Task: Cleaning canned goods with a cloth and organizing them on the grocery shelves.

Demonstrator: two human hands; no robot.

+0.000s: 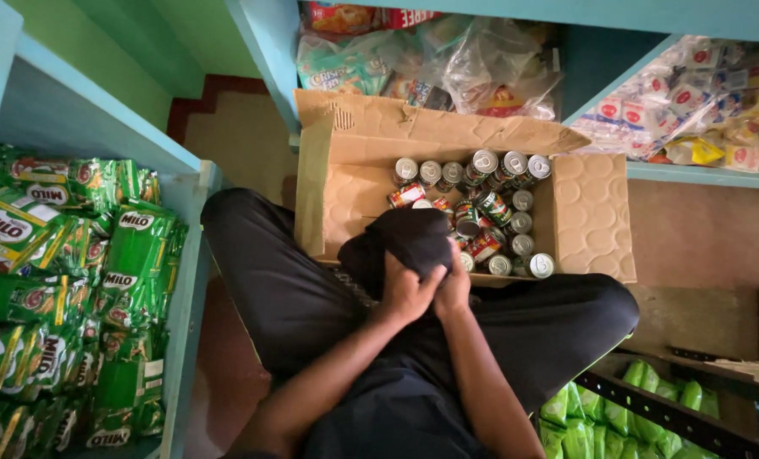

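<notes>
My left hand (406,291) and my right hand (454,289) meet in front of me, both gripping a black cloth (400,242) bunched over something I cannot make out. The cloth hangs over the near edge of an open cardboard box (354,183) that sits between my knees. Inside the box stand several small tins (498,208) with silver tops and red-and-green labels, some upright, some lying tilted. I sit with black trousers (269,272) spread to either side of the box.
A blue shelf (188,255) at my left holds stacked green sachet packs (99,280). Blue shelves behind the box hold plastic-wrapped goods (447,64) and white-and-red packets (694,93). A dark rack (668,412) with green packs stands at lower right.
</notes>
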